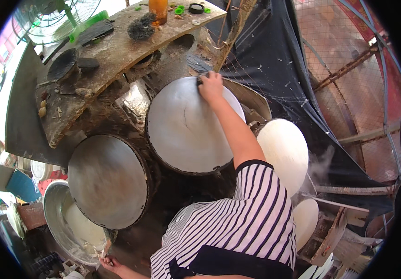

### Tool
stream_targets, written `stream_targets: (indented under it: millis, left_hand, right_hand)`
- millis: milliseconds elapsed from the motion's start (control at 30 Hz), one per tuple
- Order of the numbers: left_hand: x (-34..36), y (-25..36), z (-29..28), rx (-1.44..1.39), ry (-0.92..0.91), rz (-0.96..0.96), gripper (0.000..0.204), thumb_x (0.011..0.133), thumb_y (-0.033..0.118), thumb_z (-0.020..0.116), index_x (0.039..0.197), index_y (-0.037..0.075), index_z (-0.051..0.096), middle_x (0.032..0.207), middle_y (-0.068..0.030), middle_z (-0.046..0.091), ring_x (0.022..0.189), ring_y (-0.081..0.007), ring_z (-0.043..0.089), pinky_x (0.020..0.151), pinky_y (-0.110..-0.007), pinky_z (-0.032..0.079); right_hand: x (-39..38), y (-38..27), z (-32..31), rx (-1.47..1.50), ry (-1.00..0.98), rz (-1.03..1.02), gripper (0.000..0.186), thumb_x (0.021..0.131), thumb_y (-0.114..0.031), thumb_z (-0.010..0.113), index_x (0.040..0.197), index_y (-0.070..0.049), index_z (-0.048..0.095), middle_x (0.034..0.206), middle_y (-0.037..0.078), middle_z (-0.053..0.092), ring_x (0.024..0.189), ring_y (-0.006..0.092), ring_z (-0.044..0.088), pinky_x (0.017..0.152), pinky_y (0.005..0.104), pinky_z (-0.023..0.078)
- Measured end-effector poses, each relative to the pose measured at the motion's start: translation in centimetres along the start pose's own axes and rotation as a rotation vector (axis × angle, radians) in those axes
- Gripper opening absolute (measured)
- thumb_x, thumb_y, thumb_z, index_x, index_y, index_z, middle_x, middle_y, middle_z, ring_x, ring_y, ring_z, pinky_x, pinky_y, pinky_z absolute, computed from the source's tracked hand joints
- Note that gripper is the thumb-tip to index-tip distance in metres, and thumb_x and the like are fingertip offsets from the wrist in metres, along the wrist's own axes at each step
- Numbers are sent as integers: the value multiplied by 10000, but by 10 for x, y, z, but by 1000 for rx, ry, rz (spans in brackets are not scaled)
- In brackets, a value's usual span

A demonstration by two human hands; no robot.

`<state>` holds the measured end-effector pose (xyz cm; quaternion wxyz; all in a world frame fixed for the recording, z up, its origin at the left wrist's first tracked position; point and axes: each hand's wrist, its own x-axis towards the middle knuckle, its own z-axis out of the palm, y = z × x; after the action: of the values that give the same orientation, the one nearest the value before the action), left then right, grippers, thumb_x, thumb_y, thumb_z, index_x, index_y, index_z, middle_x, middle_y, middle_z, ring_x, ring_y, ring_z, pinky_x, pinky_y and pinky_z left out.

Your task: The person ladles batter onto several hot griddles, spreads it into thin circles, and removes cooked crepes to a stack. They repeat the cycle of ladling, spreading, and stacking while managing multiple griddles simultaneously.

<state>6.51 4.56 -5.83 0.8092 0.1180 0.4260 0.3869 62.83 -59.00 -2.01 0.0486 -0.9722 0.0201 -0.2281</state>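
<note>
My right hand (212,89) reaches to the far edge of a large round griddle (186,130). Its fingers close round a small dark wad (202,80), perhaps a scrubber, pressed to the pale metal. At the lower left my left hand (110,264) grips the pale handle (103,251) of a utensil at the rim of a metal basin (54,209). Creamy batter (82,223) fills the basin's bottom; the utensil's head is hard to make out. Between the basin and the far griddle sits a second round griddle (109,181), its surface smeared brown.
White round sheets (283,156) stand on my right, with steam near them. A wooden crate (328,237) is at the lower right. Beyond the griddles, a worn curved counter (116,60) bears a black pan (63,65), an orange bottle (159,11) and a fan (54,18). Black sheeting (270,60) hangs behind.
</note>
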Motion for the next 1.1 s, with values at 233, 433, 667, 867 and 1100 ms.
stream_targets:
  millis: [233,433,667,867,1100]
  left_hand:
    - [6,13,-26,12,-107,-14,192,934,115,444,747,76,417,498,52,315,393,-40,279,355,-172,276]
    - [-28,12,-3,46,-78,29,145,919,78,449,780,45,425,574,34,340,456,-45,304,397,-177,289]
    - [11,26,-31,-27,-97,-7,104,917,89,475,836,24,466,537,39,358,426,-37,318,378,-167,304]
    - [24,36,-27,-168,-145,-253,168,909,69,454,1036,-40,473,543,52,337,418,-26,305,362,-165,288]
    - [56,45,-31,-50,-290,-236,135,935,100,436,817,34,442,508,50,312,398,-37,271,357,-188,283]
  right_hand:
    - [37,-118,45,218,-147,-323,181,675,-181,578,805,-165,702,993,113,564,982,310,486,835,385,430]
    - [18,-33,9,110,-35,-84,254,655,-120,585,886,-142,688,1049,153,565,982,342,503,847,421,442]
    - [-104,82,-54,-1,-22,618,317,716,-178,557,1011,-154,672,1108,174,521,1022,382,462,887,429,407]
    - [-236,14,-109,82,157,337,331,709,-88,575,1033,-89,638,1160,219,457,1072,397,415,932,464,348]
    - [-323,-130,-154,440,73,100,410,656,-2,581,1057,-73,623,1177,182,457,1083,368,408,937,434,338]
